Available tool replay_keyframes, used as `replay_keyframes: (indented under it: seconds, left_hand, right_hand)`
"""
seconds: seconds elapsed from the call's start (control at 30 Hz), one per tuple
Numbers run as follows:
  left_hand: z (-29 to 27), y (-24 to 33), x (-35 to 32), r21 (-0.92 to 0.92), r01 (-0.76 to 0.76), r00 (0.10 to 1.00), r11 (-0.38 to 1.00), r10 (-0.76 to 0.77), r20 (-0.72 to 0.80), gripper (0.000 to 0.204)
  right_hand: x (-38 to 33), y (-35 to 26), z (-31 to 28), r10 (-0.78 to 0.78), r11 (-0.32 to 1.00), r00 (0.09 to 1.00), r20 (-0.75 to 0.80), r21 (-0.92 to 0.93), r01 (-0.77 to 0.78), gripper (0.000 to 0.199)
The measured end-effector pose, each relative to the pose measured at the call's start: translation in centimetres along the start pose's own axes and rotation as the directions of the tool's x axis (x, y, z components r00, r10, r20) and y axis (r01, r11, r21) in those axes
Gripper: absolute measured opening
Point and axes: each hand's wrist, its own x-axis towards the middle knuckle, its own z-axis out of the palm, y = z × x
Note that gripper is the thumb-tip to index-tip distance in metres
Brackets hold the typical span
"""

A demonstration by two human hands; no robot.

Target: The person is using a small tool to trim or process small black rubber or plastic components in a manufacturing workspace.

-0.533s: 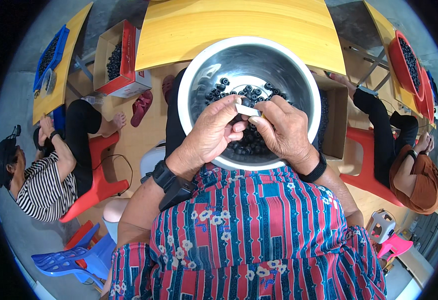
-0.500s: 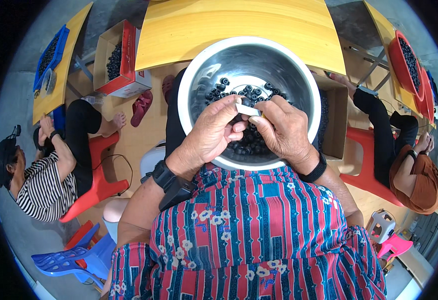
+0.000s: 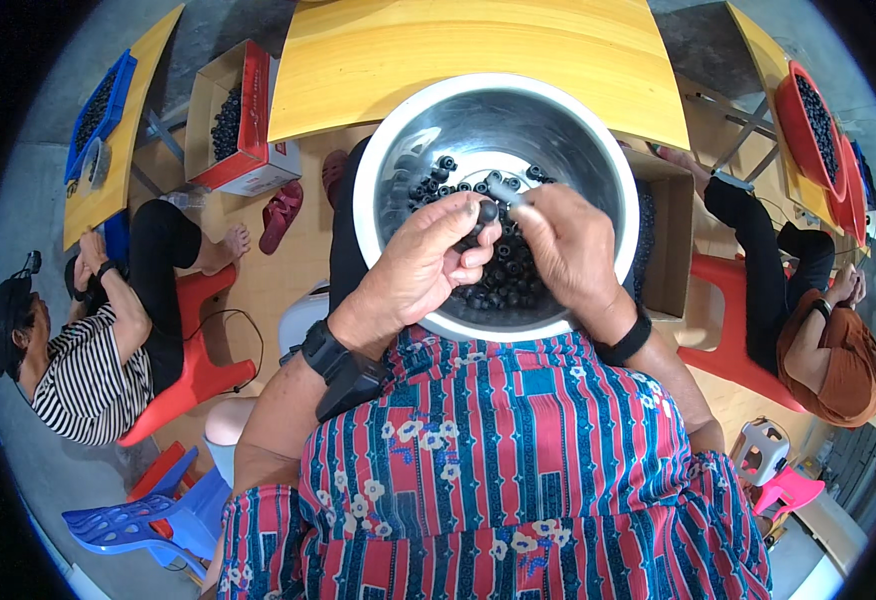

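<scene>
A small round black part (image 3: 488,211) is pinched between the thumb and fingers of my left hand (image 3: 413,260), over a wide steel bowl (image 3: 630,225) on my lap. Close to its right, my right hand (image 3: 578,250) grips a short, pale flat blade-like tool (image 3: 504,193); motion smears it, so its exact kind is unclear. Tool and part look slightly apart. Below both hands, many loose black parts (image 3: 506,285) lie on the bowl's bottom, some showing a ring-shaped opening. My fingers hide part of the pile.
A yellow table (image 3: 478,50) stands just beyond the bowl. Cartons of black parts flank me, one red and white (image 3: 248,150), one brown (image 3: 673,240). Seated people work at left (image 3: 98,370) and right (image 3: 833,370), beside tables with blue trays (image 3: 118,90) and red basins (image 3: 793,125).
My right hand has drawn the pale tool up off the black part, baring the part in my left fingertips. The left hand has hardly moved.
</scene>
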Motion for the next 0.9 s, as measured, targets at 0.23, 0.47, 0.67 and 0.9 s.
replay_keyframes:
  seconds: [0.23,0.47,0.67,0.9]
  left_hand:
    - [0.5,0.0,0.0,0.003,-0.004,0.995,1.000,0.005,-0.097,0.024]
    - [0.3,-0.3,0.4,0.058,0.031,0.990,0.998,-0.023,-0.143,0.026]
    - [0.3,-0.3,0.5,0.123,0.054,0.993,0.991,-0.040,-0.114,0.029]
    - [0.9,-0.1,0.5,0.184,0.072,0.990,0.980,-0.048,-0.129,0.023]
  right_hand:
    - [0.2,0.5,0.0,0.068,0.986,0.998,0.012,0.155,-0.069,0.021]
    - [0.6,-0.3,0.2,0.083,0.882,0.995,0.049,0.461,-0.096,0.025]
    - [0.5,0.2,0.2,0.119,0.826,0.983,0.142,0.534,-0.178,0.023]
    - [0.7,0.9,0.0,0.107,0.784,0.969,0.222,0.580,-0.220,0.022]
